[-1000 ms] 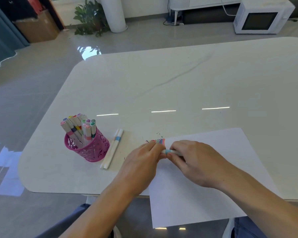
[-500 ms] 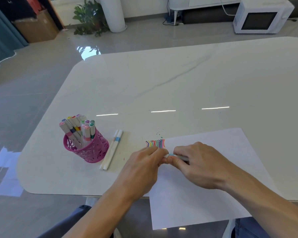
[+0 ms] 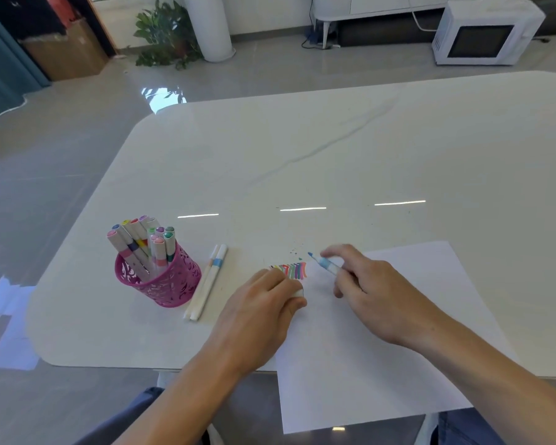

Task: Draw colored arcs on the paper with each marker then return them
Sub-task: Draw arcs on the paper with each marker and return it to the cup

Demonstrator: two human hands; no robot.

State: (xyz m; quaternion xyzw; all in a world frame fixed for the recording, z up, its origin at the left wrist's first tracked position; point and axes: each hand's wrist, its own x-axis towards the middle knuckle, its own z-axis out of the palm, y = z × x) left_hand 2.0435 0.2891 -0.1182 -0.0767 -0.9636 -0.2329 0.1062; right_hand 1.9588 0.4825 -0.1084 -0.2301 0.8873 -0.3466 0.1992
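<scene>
Two loose markers (image 3: 206, 282) beside pink cup (image 3: 161, 281)

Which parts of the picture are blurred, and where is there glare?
Head view: the right hand and its blue marker are motion-blurred; the left hand is sharper; three bright light streaks glare on the glossy table.

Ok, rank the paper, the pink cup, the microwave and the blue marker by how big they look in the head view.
1. paper
2. microwave and pink cup: similar, and the microwave is far off, so unranked
3. blue marker in the right hand
</scene>
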